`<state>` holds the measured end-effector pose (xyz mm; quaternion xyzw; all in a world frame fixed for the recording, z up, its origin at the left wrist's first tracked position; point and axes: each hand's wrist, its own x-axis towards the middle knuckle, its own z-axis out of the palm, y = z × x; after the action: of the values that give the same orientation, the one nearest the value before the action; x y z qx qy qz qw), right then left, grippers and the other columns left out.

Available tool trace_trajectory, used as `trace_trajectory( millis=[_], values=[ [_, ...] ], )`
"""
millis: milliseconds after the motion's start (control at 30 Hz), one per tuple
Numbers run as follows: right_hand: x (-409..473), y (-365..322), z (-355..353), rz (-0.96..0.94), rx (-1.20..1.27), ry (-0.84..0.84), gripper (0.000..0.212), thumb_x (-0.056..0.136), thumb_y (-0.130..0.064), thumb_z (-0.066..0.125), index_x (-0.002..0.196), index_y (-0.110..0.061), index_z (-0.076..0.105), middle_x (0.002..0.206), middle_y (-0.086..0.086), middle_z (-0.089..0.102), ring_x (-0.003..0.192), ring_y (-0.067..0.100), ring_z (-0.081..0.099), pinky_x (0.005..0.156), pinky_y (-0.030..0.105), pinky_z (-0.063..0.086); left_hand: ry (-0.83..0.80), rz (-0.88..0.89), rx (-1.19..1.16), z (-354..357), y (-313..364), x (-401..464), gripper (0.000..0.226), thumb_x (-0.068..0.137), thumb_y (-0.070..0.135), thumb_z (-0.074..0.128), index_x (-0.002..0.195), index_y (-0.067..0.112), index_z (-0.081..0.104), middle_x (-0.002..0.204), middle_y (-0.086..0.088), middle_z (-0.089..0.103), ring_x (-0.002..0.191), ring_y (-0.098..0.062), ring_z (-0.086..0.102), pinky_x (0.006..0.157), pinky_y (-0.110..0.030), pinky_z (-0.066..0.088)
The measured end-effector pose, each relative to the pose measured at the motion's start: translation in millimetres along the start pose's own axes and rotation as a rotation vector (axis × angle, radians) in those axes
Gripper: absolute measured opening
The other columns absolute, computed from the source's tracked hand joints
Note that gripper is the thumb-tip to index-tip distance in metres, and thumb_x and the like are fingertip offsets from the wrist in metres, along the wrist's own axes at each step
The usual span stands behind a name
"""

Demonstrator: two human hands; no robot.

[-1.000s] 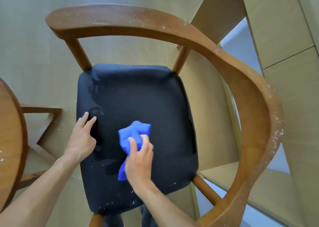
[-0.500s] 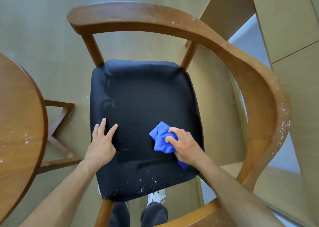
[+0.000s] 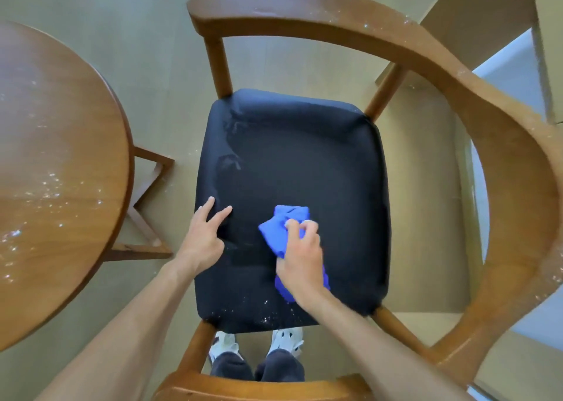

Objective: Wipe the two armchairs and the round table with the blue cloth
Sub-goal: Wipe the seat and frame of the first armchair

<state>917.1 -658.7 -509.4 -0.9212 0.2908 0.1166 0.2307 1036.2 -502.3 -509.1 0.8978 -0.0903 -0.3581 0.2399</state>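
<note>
I look straight down on a wooden armchair [image 3: 502,144] with a black padded seat [image 3: 298,144]. My right hand [image 3: 301,257] grips the bunched blue cloth [image 3: 278,233] and holds it down on the front middle of the seat. With straight fingers, my left hand [image 3: 202,236] rests flat on the seat's front left edge. White specks lie along the seat's front edge, on the curved armrest and on the round wooden table [image 3: 51,172] at the left. Only one armchair is in view.
The table's wooden base struts [image 3: 149,193] stand on the floor between table and chair. Beige panels and a pale surface [image 3: 515,65] stand close behind the chair at the right. My shoes [image 3: 225,344] show under the seat's front edge.
My right hand has swept the cloth from the seat's middle out to the right and back toward the middle. The left hand stays on the seat's left edge. The view has shifted, showing more table.
</note>
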Motion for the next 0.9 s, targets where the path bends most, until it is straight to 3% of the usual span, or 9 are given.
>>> trace_trajectory(
  millis=[100,233,300,400,467,600,733,800,900],
  values=[
    [-32.6,-34.4,22.1,-0.533,-0.204,-0.155,0.058,0.048,-0.007,0.071,0.103,-0.021,0.060,0.104,0.007,0.058,0.066,0.023,0.050,0.053,0.027,0.041,0.008,0.050,-0.004,-7.4,-8.0,5.8,0.071,0.080,-0.018,0.034,0.142,0.015,0.043,0.159,-0.003,0.009,0.146,-0.019,0.009,0.117,-0.026,0.014],
    [-12.2,-16.4,1.5,-1.146,-0.460,-0.399,0.054,0.062,-0.004,0.066,0.111,-0.024,0.053,0.117,0.007,0.055,0.073,0.023,0.048,0.058,0.031,0.041,0.018,0.076,-0.012,-7.8,-13.3,8.1,0.068,0.081,-0.016,0.036,0.140,0.016,0.047,0.159,-0.002,0.012,0.146,-0.019,0.010,0.115,-0.024,0.014],
    [24.2,-14.0,-13.6,-1.142,-0.531,-0.280,0.053,0.065,-0.001,0.064,0.111,-0.025,0.056,0.128,0.011,0.054,0.078,0.026,0.052,0.061,0.033,0.042,0.021,0.075,-0.009,-8.0,-15.2,9.6,0.069,0.081,-0.015,0.037,0.141,0.019,0.047,0.159,0.001,0.014,0.145,-0.017,0.010,0.112,-0.020,0.012],
    [61.1,-31.8,-18.4,-0.640,-0.313,-0.063,0.060,0.061,0.005,0.062,0.116,-0.018,0.064,0.130,0.021,0.053,0.081,0.035,0.055,0.062,0.038,0.045,0.027,0.056,-0.023,-11.7,-17.6,15.0,0.071,0.080,-0.015,0.035,0.142,0.018,0.045,0.156,0.001,0.021,0.143,-0.018,0.013,0.111,-0.020,0.013],
    [56.9,-46.8,-8.6,-0.511,-0.263,-0.016,0.060,0.058,0.007,0.064,0.115,-0.013,0.065,0.123,0.024,0.056,0.075,0.037,0.054,0.059,0.038,0.046,0.031,0.040,-0.049,-14.9,-18.2,18.4,0.071,0.079,-0.016,0.034,0.142,0.016,0.045,0.153,0.000,0.026,0.141,-0.018,0.021,0.111,-0.020,0.017],
    [11.8,-45.9,17.0,-0.705,-0.290,-0.016,0.058,0.050,0.007,0.065,0.104,-0.014,0.069,0.110,0.022,0.063,0.063,0.029,0.051,0.050,0.034,0.046,0.037,0.061,-0.069,-18.8,-18.7,19.0,0.069,0.080,-0.016,0.036,0.141,0.014,0.045,0.150,-0.001,0.031,0.136,-0.018,0.028,0.110,-0.021,0.024],
    [-38.2,-24.5,32.6,-1.123,-0.339,-0.192,0.050,0.081,0.002,0.022,0.101,-0.023,0.061,0.106,0.012,0.063,0.067,0.025,0.048,0.057,0.032,0.042,0.050,0.145,0.039,-19.3,-23.0,16.1,0.055,0.091,-0.006,0.037,0.141,0.016,0.046,0.150,-0.001,0.032,0.136,-0.022,0.029,0.112,-0.030,0.027],
    [-42.3,-19.8,30.5,-1.322,-0.454,-0.250,0.049,0.080,-0.002,0.022,0.105,-0.028,0.056,0.114,0.007,0.060,0.072,0.021,0.048,0.063,0.029,0.041,0.047,0.148,0.073,-19.4,-24.1,15.5,0.046,0.097,0.005,0.037,0.140,0.019,0.047,0.149,0.002,0.033,0.136,-0.019,0.028,0.111,-0.032,0.029],
    [-13.0,-42.2,33.0,-1.325,-0.432,-0.117,0.045,0.084,-0.002,0.024,0.101,-0.025,0.058,0.110,0.010,0.061,0.072,0.024,0.049,0.063,0.033,0.041,0.068,0.140,0.015,-24.0,-20.1,20.8,0.040,0.100,0.015,0.037,0.138,0.019,0.049,0.143,0.001,0.042,0.133,-0.020,0.034,0.111,-0.031,0.028]
  ],
)
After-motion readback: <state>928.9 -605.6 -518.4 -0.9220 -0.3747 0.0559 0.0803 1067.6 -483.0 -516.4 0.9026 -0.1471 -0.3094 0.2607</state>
